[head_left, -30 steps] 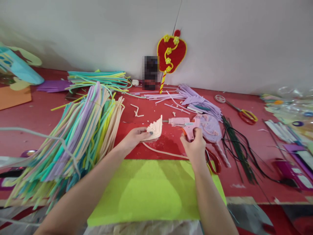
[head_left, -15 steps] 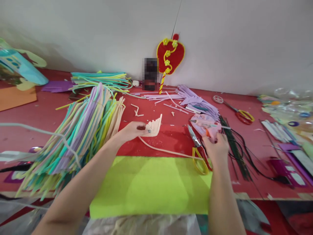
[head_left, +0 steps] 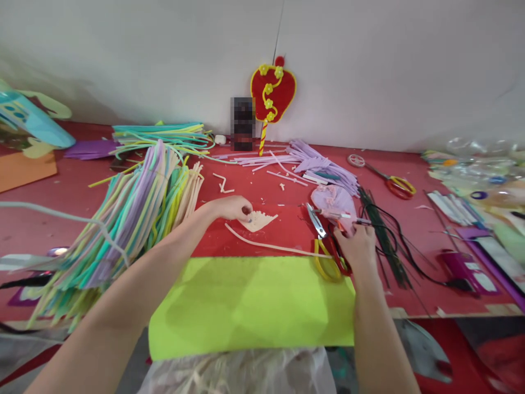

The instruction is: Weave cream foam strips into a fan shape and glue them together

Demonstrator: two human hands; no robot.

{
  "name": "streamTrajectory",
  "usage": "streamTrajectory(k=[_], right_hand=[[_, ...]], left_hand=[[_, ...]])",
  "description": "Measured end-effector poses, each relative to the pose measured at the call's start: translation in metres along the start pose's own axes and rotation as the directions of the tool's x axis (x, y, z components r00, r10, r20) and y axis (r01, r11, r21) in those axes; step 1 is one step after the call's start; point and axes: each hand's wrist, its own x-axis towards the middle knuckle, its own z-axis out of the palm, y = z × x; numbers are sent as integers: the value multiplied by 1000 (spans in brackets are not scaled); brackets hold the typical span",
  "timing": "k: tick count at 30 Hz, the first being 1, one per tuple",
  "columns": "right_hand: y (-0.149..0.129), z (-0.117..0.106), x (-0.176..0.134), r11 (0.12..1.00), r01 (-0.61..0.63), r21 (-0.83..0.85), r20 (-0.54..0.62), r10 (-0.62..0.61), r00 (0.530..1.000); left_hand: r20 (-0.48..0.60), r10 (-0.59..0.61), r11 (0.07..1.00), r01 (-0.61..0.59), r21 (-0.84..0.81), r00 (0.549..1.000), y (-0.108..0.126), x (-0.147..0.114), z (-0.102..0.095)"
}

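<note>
My left hand (head_left: 234, 209) pinches the edge of a small cream piece made of pipe-cleaner strips (head_left: 261, 220), held low over the red table. My right hand (head_left: 357, 241) is closed around the handle of a pink glue gun (head_left: 348, 223), whose nozzle points left. The handle is partly hidden by the fingers. Under the gun lies a lilac pad (head_left: 328, 196). Just left of that hand rest scissors with yellow and red handles (head_left: 320, 227). A loose cream pipe cleaner (head_left: 266, 247) curves between the hands, one end at the scissors' handles.
A lime-green foam sheet (head_left: 250, 306) lies at the front edge. Bundled pipe cleaners (head_left: 139, 208) stand at left, lilac ones (head_left: 324, 164) behind. A red fan-shaped ornament (head_left: 273, 90) leans on the wall. Dark green stems (head_left: 383, 235), cables and more scissors (head_left: 397, 185) lie at right.
The cream piece has tipped flatter and lower in my left hand. My right hand has lowered the glue gun toward the lilac pad. The whole view has shifted slightly.
</note>
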Motion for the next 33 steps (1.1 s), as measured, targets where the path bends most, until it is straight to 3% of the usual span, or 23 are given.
streamTrajectory(k=[5,8,10,13,15,17,20,27,33], right_hand=[[-22,-23,-13,992,60,-107,-159,-77,984],[-48,-32,-23,954,297,26,-121,-292,949],[-69,-33,-32,875,448,184,-53,-447,893],[-98,-26,-45,732,568,376,103,-642,760],[-112,-19,-52,669,618,414,170,-723,670],[-119,-13,-55,642,645,415,213,-757,617],[-122,-4,-55,623,656,425,225,-775,591],[-123,14,-47,583,663,470,126,-787,604],[-124,15,-28,477,760,443,99,-868,487]], left_hand=[[-163,6,990,18,142,987,11,-13,-1],[-330,86,960,11,281,940,18,-33,1],[-348,182,939,-58,339,920,20,-45,4],[-325,287,905,-144,401,901,14,-61,12],[-316,315,880,-151,449,895,6,-68,17],[-283,341,842,-157,517,896,-4,-73,23],[-215,386,765,-181,618,897,-16,-76,32],[-123,425,664,-216,716,897,-23,-78,42],[-130,403,561,-132,817,906,-14,-77,43]])
